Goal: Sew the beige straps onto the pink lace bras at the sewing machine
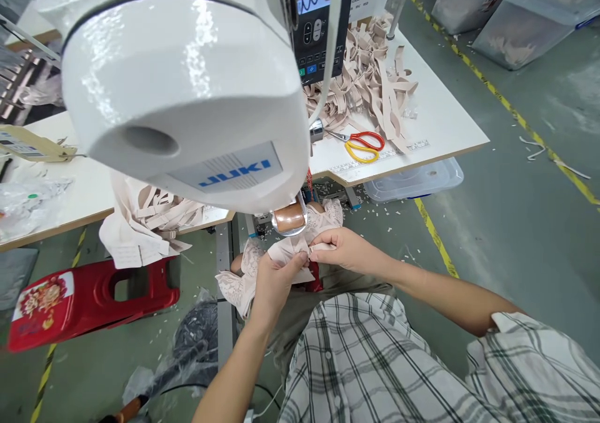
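Observation:
A pale pink lace bra (240,283) hangs across my lap, just below the head of the white sewing machine (187,92). My left hand (277,278) grips its plain band, thumb on top. Close beside it, my right hand (345,248) pinches a pale end of the fabric, the fingertips of both hands nearly meeting. Whether that end is a separate strap or part of the bra, I cannot tell. Right above my hands is the machine's shiny guard (289,218). The needle is hidden.
Red-and-yellow scissors (364,146) lie on the white table (450,123) beside a heap of beige straps (360,79). More beige fabric pieces (134,235) hang over the left table edge. A red plastic stool (94,295) is on the floor at left; clear bins (520,29) stand far right.

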### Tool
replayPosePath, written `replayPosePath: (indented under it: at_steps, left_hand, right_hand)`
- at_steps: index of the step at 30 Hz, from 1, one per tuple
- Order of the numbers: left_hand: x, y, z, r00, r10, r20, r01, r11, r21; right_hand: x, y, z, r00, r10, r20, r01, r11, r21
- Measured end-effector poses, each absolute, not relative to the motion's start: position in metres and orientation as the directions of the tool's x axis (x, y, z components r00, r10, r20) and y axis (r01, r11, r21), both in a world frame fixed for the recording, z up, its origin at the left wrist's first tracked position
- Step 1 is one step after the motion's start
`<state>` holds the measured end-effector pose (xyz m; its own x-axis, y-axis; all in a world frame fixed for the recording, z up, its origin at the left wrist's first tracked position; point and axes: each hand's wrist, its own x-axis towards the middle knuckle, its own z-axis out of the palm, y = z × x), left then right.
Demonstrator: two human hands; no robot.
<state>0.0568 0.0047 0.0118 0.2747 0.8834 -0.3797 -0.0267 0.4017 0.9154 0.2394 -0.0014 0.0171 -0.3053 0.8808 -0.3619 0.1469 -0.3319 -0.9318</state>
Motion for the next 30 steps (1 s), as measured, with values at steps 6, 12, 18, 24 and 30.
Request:
replayPosePath:
  at_steps: [6, 12, 18, 24, 30]
  left_hand:
    - [0.061, -0.004, 0.023, 0.160, 0.915, -0.370, -0.077, 0.385, 0.920]
    - [0.045, -0.021, 0.011, 0.113, 0.931, -0.346, -0.400, 0.362, 0.842]
    - [0.043, -0.019, 0.016, 0.159, 0.987, 0.031, -0.218, 0.004, 0.976]
    - [0.007, 0.025, 0.016, 0.446, 0.684, 0.578, 0.410, -0.730, 0.547]
    - [0.004, 0.060, 0.010, 0.702, 0.429, 0.569, 0.478, -0.875, 0.070]
  right_hand:
    - [0.236, 0.003, 0.028, -0.224, 0.966, -0.132, 0.348, -0.047, -0.936]
    - [0.245, 0.029, 0.065, -0.439, 0.829, -0.346, 0.122, -0.327, -0.937]
    - [0.240, 0.063, 0.104, -0.712, 0.621, -0.328, 0.277, -0.180, -0.944]
    - [0.239, 0.086, 0.111, -0.520, 0.840, -0.156, 0.712, 0.326, -0.622]
    - [0.238, 0.082, 0.111, -0.521, 0.835, -0.174, 0.740, 0.341, -0.580]
